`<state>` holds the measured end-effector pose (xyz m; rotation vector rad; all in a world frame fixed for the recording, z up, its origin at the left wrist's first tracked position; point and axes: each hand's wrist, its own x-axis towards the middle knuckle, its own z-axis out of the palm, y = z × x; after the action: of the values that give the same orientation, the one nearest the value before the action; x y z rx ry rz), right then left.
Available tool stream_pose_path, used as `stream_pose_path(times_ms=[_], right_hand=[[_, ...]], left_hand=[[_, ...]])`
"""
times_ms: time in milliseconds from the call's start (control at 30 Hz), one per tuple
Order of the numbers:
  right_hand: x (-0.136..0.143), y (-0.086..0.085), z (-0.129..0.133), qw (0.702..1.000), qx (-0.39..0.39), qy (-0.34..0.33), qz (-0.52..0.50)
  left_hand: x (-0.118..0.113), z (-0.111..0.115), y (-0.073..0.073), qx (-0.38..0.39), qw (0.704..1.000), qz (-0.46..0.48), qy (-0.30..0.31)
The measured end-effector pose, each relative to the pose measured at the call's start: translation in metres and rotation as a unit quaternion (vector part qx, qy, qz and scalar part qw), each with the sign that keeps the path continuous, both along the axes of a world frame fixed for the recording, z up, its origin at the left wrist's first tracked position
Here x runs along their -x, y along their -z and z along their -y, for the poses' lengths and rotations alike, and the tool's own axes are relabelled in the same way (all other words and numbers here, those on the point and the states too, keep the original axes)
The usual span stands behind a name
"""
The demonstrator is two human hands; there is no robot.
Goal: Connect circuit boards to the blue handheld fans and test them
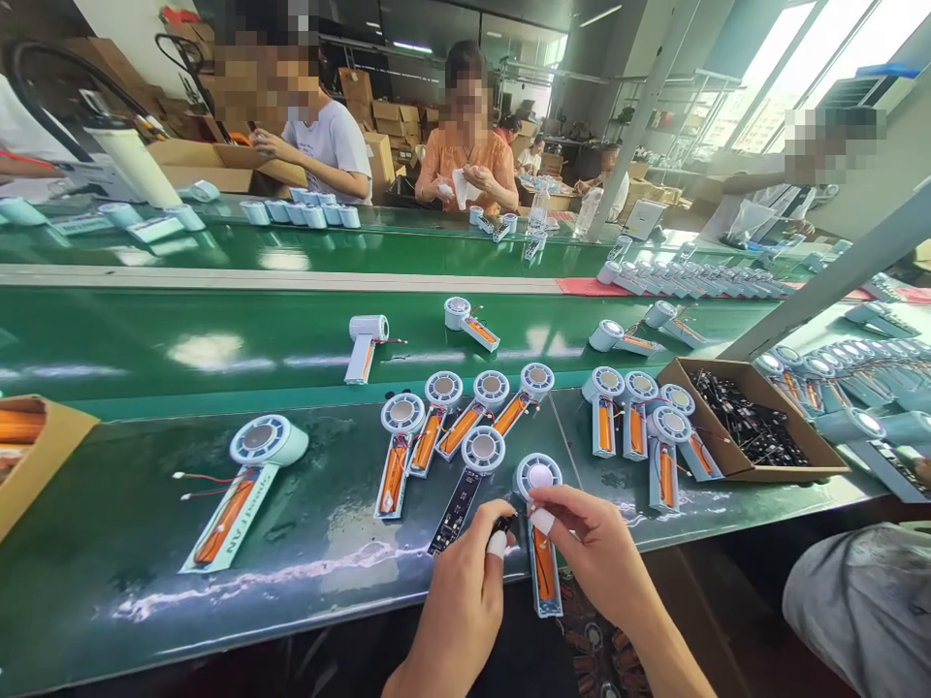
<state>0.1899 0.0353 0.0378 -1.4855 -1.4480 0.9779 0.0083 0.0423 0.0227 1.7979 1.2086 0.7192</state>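
Observation:
At the table's near edge lies a light-blue handheld fan (544,577), its open handle showing an orange battery. My right hand (603,553) is over its upper handle, thumb and finger pinched by the round head on what looks like a thin wire or its plug. Just left of it my left hand (462,596) is closed around a small black circuit board (501,526), mostly hidden by the fingers. White covers wrap a digit on each hand. Beyond my left hand, another fan (483,449) has a black circuit board (457,512) along its handle.
Several open-handled fans (443,388) lie ahead, and more (665,424) to the right. A cardboard box (763,472) of black boards stands there; another box (54,436) holds orange batteries at left. A green conveyor belt (181,339) runs behind. Co-workers (465,165) sit across it.

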Motion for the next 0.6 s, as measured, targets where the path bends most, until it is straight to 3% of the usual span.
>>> stream_pose_path(times_ms=[100, 233, 433, 600], right_hand=[[0.002, 0.000, 0.001, 0.998, -0.021, 0.007, 0.066], [0.004, 0.004, 0.001, 0.978, -0.118, -0.011, 0.173], [0.006, 0.004, 0.003, 0.928, -0.174, -0.057, 0.323], [0.011, -0.005, 0.003, 0.877, -0.200, -0.076, 0.431]], left_hand=[[-0.002, -0.004, -0.006, 0.007, 1.000, -0.008, 0.015], [-0.003, -0.007, -0.005, 0.008, 1.000, 0.004, 0.006], [-0.004, -0.003, 0.000, 0.050, 0.997, 0.035, -0.044], [-0.005, 0.000, -0.003, 0.047, 0.996, 0.051, -0.047]])
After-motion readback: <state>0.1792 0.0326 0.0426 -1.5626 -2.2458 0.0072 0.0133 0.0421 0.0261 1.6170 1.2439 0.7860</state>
